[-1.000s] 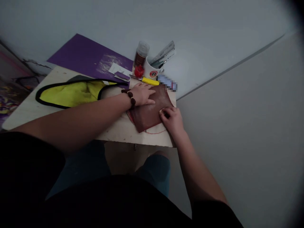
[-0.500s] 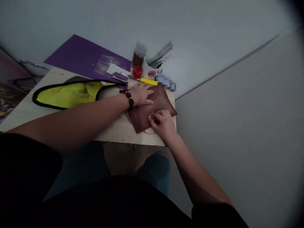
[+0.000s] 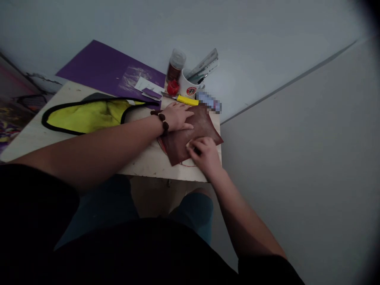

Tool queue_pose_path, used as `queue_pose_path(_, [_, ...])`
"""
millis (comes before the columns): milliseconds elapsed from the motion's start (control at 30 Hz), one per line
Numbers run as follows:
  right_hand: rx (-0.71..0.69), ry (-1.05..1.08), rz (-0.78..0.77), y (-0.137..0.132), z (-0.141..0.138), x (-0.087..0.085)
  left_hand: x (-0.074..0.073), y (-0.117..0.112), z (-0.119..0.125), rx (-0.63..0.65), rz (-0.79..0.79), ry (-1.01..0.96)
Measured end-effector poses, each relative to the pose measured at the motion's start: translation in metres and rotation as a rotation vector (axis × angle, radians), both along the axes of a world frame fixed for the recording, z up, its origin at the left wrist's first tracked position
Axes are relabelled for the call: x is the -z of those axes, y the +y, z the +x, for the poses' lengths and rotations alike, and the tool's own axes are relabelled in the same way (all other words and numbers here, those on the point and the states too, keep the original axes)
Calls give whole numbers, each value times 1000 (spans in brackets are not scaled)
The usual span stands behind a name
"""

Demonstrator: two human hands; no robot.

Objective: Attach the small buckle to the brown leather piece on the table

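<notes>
A dark brown leather piece [image 3: 204,126] lies on the right end of a small wooden table [image 3: 148,162]. My left hand [image 3: 178,116], a bead bracelet on its wrist, rests flat on the leather's far left part with fingers stretched out. My right hand [image 3: 204,152] sits on the leather's near edge, fingers curled round a small dark thing that I cannot make out, pressed to the leather. A thin red line [image 3: 190,165] shows on the table just below the leather.
A yellow cloth with black trim [image 3: 86,114] lies at the table's left. A purple sheet [image 3: 109,71], paper scraps, a yellow comb-like tool [image 3: 187,101], a red-capped bottle [image 3: 175,69] and a white mug with rulers [image 3: 190,85] stand at the back. Grey floor lies right of the table.
My right hand slid left along the leather's near edge, from its right corner toward the middle. The left hand stayed flat in place.
</notes>
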State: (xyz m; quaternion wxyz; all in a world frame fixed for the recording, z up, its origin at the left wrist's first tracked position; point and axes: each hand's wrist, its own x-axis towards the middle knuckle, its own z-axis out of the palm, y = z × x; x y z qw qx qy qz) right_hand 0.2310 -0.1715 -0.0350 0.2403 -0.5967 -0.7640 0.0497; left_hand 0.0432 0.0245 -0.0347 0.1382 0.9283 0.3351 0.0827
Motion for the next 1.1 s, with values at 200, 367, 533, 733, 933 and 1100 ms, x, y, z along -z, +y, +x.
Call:
queue_pose_path(200, [34, -11, 26, 4, 3, -3, -2, 0, 0, -2, -11, 18])
queue_pose_path(367, [46, -8, 4, 2, -3, -4, 0, 1, 0, -2, -3, 4])
queue_pose_path(533, [53, 5, -32, 2, -5, -5, -1, 0, 0, 1, 27, 35])
queue_pose_path(733, [139, 6, 5, 7, 8, 0, 0, 0, 1, 2, 17, 16])
queue_pose_path(933, [-44, 9, -39, -4, -13, 1, 1, 2, 0, 6, 1, -3])
queue_pose_path(1100, [136, 3, 32, 4, 5, 1, 2, 2, 0, -2, 9, 3])
